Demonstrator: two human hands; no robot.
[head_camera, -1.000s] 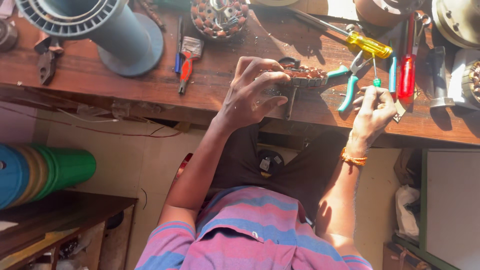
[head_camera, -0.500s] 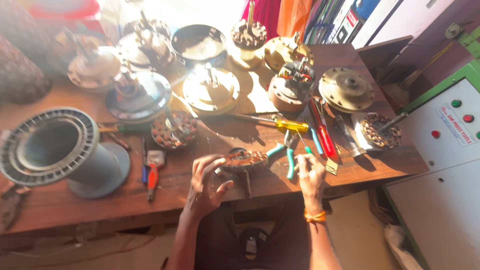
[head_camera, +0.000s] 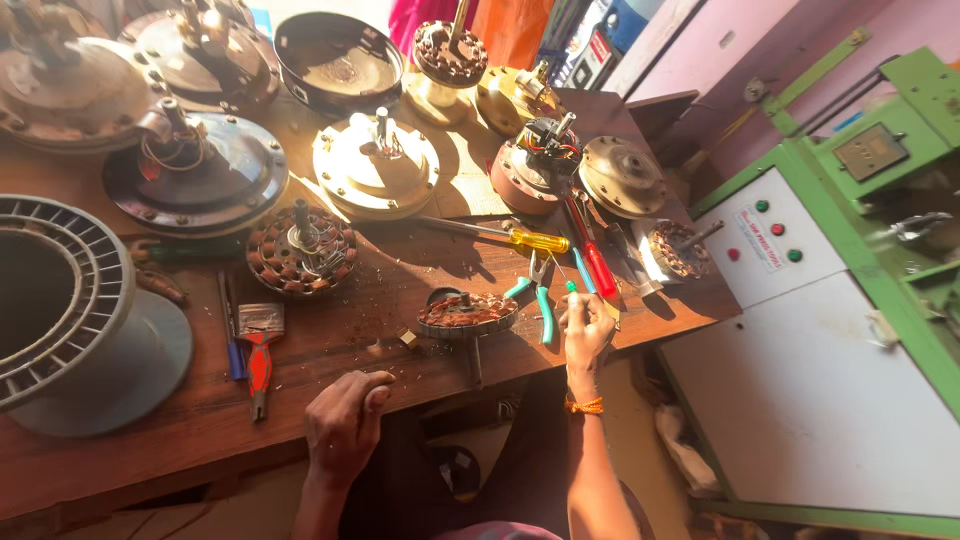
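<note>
A worn wooden workbench (head_camera: 330, 340) fills the view, crowded with ceiling-fan motor parts, with a green-and-white control cabinet (head_camera: 800, 330) standing to its right. At far left sits a large grey ribbed spool (head_camera: 70, 310); nearer in lie a small red-handled brush (head_camera: 258, 345) and a copper-wound stator (head_camera: 302, 250). The left hand (head_camera: 345, 425) rests on the bench's front edge, fingers curled together into a loose fist, gripping nothing visible. Just beyond its fingertips and slightly to their right lies a second wound stator (head_camera: 468, 312) on its shaft, apart from both hands. Between that stator and the right hand's fingers lie green-handled pliers (head_camera: 540, 295). The right hand (head_camera: 585, 335) has its fingers closed on a thin green-tipped tool (head_camera: 570, 288), pointing away from the person. Beyond those fingers lie a yellow-handled screwdriver (head_camera: 520, 238) and a red-handled screwdriver (head_camera: 598, 265).
</note>
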